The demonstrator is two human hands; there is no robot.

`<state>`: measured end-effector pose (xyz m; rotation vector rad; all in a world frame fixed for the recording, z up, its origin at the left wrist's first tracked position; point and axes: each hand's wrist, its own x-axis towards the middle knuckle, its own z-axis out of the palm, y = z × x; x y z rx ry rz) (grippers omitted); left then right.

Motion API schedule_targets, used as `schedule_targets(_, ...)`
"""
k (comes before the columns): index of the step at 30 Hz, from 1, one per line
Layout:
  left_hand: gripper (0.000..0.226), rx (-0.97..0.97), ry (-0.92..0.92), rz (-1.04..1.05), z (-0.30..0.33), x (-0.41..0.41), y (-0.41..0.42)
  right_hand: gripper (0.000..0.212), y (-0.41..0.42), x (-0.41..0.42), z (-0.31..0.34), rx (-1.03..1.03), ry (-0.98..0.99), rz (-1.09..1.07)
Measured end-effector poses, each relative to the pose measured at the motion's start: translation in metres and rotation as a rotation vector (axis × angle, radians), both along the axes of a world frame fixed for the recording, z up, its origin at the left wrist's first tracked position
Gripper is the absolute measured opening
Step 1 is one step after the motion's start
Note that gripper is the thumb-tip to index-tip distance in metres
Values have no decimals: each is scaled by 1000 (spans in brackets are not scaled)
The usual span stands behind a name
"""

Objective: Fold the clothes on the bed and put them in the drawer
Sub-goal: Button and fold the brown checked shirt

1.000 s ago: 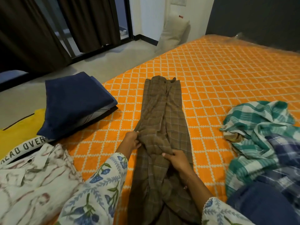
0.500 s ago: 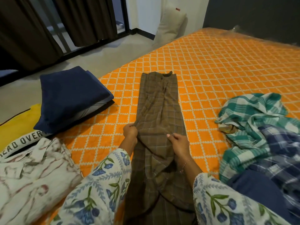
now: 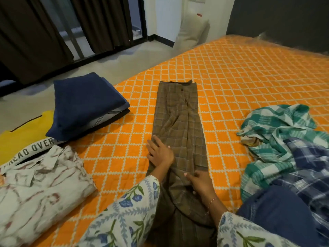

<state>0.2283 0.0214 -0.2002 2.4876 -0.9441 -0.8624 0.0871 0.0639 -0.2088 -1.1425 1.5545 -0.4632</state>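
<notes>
Brown checked trousers (image 3: 179, 125), thin woven cloth, laid out in a long narrow strip down the middle of the bed (image 3: 249, 72), waistband at the far end, soft creases running lengthwise. Left hand (image 3: 160, 153) flat on the strip's left edge, fingers straight and spread, pressing the cloth down, gripping nothing. Right hand (image 3: 199, 182) resting on the nearer part of the trousers, fingers loosely bent over a rumpled fold; cannot tell whether any cloth is pinched. Both forearms in white sleeves printed with blue flowers and green leaves.

Quilted orange bedcover with a cream diamond lattice under everything. To the left, a neat rectangular stack of folded dark-blue cloth (image 3: 85, 106), thick and matte, with a striped layer showing at its edge. Nearer, a folded cream shirt (image 3: 39, 189) with reddish marbled streaks, beside a yellow garment (image 3: 23, 136) bearing a lettered band. To the right, a crumpled heap: green-and-white checked cloth (image 3: 277, 129) touching blue plaid fabric (image 3: 306, 168).
</notes>
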Motion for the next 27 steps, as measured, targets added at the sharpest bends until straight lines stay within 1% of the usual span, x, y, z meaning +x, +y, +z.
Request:
schedule_targets(1, 71, 53, -122, -114, -6, -1, 6, 18, 3, -4, 2, -48, 145, 53)
schedule_targets(2, 71, 82, -239, -197, -11, -2, 10, 18, 2, -6, 3, -124, 302, 74)
schedule_targets(3, 71, 80, -350, -269, -16, 0, 14, 28, -1, -4, 4, -249, 424, 66)
schedule_targets(4, 70, 47, -435, -351, -18, 1, 15, 33, -9, 1, 10, -412, 481, 67)
schedule_targets(5, 67, 5, -476, -444, -21, 4, 16, 36, -18, 10, 16, -560, 499, 112)
schedule_targets(6, 64, -22, -481, -531, -24, 7, 14, 39, -30, 20, 19, -648, 506, 219)
schedule_targets(7, 62, -31, -452, -579, -27, 11, 12, 44, -42, 30, 19, -673, 519, 361)
schedule_targets(8, 62, -17, -401, -589, -31, 16, 10, 49, -53, 36, 11, -645, 547, 502)
schedule_targets(9, 64, 15, -349, -585, -36, 22, 8, 55, -62, 38, 2, -568, 602, 619)
schedule_targets(10, 67, 55, -316, -582, -41, 27, 8, 65, -66, 37, -9, -478, 665, 686)
schedule_targets(11, 70, 86, -314, -591, -44, 31, 9, 81, -69, 33, -18, -412, 711, 707)
schedule_targets(12, 72, 107, -327, -604, -46, 32, 9, 102, -70, 29, -24, -387, 732, 702)
schedule_targets(13, 73, 110, -355, -605, -45, 32, 9, 118, -68, 27, -28, -379, 723, 675)
schedule_targets(14, 72, 73, -400, -586, -42, 33, 4, 122, -72, 27, -29, -401, 685, 605)
schedule_targets(15, 71, 7, -449, -547, -36, 33, -2, 119, -74, 27, -26, -442, 638, 509)
schedule_targets(16, 70, -88, -495, -502, -29, 34, -11, 107, -80, 29, -21, -503, 602, 405)
schedule_targets(17, 65, -176, -502, -468, -23, 37, -26, 88, -93, 32, -14, -565, 560, 311)
schedule_targets(18, 56, -247, -476, -439, -19, 41, -41, 67, -109, 35, -10, -596, 501, 226)
schedule_targets(19, 46, -296, -427, -417, -17, 47, -63, 49, -132, 40, -7, -578, 439, 183)
schedule_targets(20, 40, -336, -369, -377, -15, 53, -84, 39, -156, 44, -6, -536, 376, 166)
schedule_targets(21, 36, -371, -297, -328, -13, 59, -105, 33, -179, 48, -5, -486, 312, 152)
schedule_targets(23, 37, -445, -100, -168, -10, 69, -151, 26, -228, 56, -9, -349, 150, 45)
schedule_targets(25, 43, -442, 131, 14, -12, 76, -194, 23, -268, 66, -16, -134, -103, -126)
schedule_targets(27, 47, -437, 373, 185, -19, 78, -231, 24, -300, 78, -23, 16, -276, -254)
